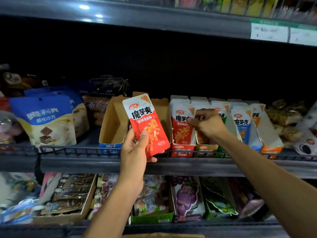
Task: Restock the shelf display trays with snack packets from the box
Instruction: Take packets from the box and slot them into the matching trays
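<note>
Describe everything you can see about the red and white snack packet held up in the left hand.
The red and white snack packet is a flat, glossy foil-like pouch, white at the top and red below, with bold black characters, an orange food picture and a corner mark reading 20%. It looks sealed and is tilted, top leaning left. The left hand grips its lower end, thumb across the front. It is held before the empty brown cardboard display tray, above the shelf rail.

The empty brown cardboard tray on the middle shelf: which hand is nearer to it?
Left. The left hand, holding a red packet, is directly in front of the empty tray. The right hand is farther right, at the filled trays.
</note>
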A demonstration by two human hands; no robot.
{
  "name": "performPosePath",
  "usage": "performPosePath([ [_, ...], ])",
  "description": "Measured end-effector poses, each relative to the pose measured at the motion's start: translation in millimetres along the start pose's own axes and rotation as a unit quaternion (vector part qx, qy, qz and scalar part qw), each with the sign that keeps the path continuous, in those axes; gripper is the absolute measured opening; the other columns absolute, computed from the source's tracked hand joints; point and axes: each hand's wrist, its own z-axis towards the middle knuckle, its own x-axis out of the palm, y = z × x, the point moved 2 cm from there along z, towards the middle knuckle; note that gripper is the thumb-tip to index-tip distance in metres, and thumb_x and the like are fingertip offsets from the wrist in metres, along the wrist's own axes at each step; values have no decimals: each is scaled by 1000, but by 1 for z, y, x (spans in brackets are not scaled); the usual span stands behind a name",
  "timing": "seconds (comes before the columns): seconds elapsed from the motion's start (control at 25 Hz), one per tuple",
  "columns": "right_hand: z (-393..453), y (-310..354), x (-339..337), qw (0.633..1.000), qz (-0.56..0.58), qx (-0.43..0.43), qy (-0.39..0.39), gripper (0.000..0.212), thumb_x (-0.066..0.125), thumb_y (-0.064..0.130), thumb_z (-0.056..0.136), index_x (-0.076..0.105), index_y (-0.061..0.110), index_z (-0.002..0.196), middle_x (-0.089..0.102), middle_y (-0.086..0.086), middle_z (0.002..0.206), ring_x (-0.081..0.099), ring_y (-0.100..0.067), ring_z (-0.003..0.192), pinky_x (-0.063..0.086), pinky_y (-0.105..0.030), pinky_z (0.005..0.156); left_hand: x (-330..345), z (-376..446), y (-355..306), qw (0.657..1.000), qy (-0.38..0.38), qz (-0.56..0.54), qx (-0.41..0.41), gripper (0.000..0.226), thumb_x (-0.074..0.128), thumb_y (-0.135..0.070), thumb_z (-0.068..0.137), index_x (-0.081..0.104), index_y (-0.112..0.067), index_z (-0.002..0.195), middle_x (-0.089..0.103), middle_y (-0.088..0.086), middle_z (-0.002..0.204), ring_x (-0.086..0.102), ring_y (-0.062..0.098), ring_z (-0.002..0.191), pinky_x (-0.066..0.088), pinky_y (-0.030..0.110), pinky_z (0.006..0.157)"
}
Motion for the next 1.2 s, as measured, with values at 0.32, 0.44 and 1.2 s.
performPosePath([
  [0.32, -10, 6, 5, 988, -56, -24, -145, 30, 68, 43, 86, 55, 18, 95, 62, 0, 74, 58, -14, 65, 49, -32, 60, 3, 0, 0, 999, 21, 39, -13, 18, 54, -32, 99, 59, -45, 112, 72, -10, 109, 74, 14, 87, 53, 22, 49],
  [0.44, -39, 37, 6, 986, 144, -76, 26, 23, 61, 37, 91, 61, 17, 104, 64, 2, 86, 56, -2, 64, 44, -20, 54, 9, -3, 1, 994, 64, 85, -15, 16, 53, -33, 99, 57, -48, 104, 75, -15, 93, 75, 14, 80, 54, 24, 50],
  [1.2, 1, -3, 7, 997, 69, 30, -29, 5, 69, 15, 88, 66, 19, 89, 65, 5, 87, 61, -4, 76, 48, -13, 60, -10, 15, 36, 671, 99, 720, 148, 68, 45, -54, 97, 17, -31, 154, 17, -2, 164, 6, 23, 153, 7, 52, 124],
])
